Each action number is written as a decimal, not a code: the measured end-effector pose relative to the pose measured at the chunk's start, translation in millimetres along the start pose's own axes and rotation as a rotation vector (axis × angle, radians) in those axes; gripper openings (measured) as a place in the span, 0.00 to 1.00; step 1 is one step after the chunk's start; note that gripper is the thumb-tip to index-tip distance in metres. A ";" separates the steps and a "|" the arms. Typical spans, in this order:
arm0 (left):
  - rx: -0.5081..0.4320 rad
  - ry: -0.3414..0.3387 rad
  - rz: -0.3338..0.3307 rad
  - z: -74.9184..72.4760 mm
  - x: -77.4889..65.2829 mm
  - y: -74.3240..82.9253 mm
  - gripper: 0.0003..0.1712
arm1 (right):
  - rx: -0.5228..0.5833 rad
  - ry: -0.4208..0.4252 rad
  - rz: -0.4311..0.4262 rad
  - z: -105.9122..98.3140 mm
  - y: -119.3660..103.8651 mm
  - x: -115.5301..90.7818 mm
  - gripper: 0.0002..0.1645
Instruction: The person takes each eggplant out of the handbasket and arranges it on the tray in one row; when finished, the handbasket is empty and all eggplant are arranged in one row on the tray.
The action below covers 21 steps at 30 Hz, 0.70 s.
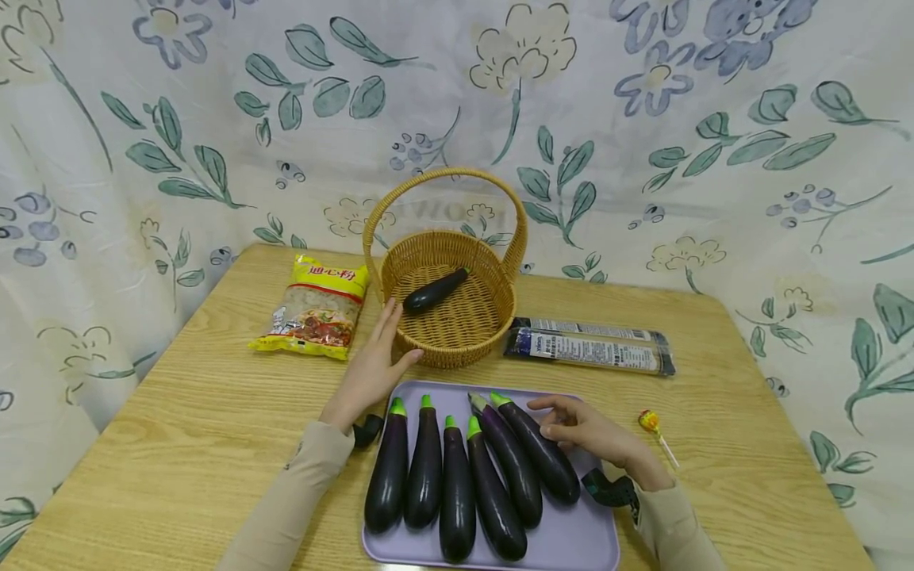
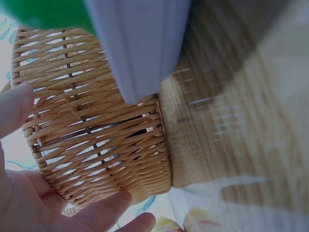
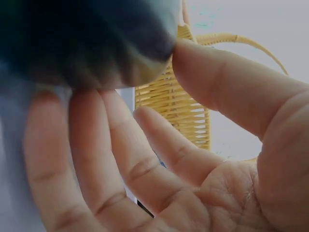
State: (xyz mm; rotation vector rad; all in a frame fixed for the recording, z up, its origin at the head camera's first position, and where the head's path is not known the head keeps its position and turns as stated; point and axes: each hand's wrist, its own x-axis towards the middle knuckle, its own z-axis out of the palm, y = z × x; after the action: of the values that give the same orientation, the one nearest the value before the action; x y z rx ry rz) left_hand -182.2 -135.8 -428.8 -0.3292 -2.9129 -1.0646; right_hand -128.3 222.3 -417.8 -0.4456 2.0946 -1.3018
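My left hand (image 1: 371, 373) lies against the front left side of a wicker basket (image 1: 457, 356), thumb and fingers spread. In the left wrist view, the hand (image 2: 53, 198) is beside the basket's woven wall (image 2: 96, 130). A single eggplant (image 1: 434, 292) lies inside the basket. My right hand (image 1: 589, 428) is at the right side of the rightmost eggplant (image 1: 539, 448), fingers loosely bent. In the right wrist view, the thumb and fingertips (image 3: 87, 111) meet the edge of a dark, blurred eggplant (image 3: 96, 43). Several eggplants with green stems lie side by side on a lilac tray (image 1: 581, 531).
A yellow bag of pasta (image 1: 317, 309) lies left of the basket. To the basket's right is a long flat package (image 1: 589, 346). A lollipop (image 1: 650, 421) lies right of the tray on the wooden table (image 1: 178, 444). A floral curtain (image 1: 457, 119) hangs behind.
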 end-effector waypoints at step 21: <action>-0.008 -0.010 -0.003 -0.3 0.1 -0.4 0.49 | 0.023 0.004 0.006 -1.3 3.3 2.1 0.29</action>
State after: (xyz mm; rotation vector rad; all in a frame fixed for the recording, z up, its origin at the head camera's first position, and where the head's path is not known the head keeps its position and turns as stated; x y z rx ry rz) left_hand -182.4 -136.2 -428.8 -0.3317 -2.9195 -1.0779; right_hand -130.6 223.5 -421.0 -0.4266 2.0809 -1.3226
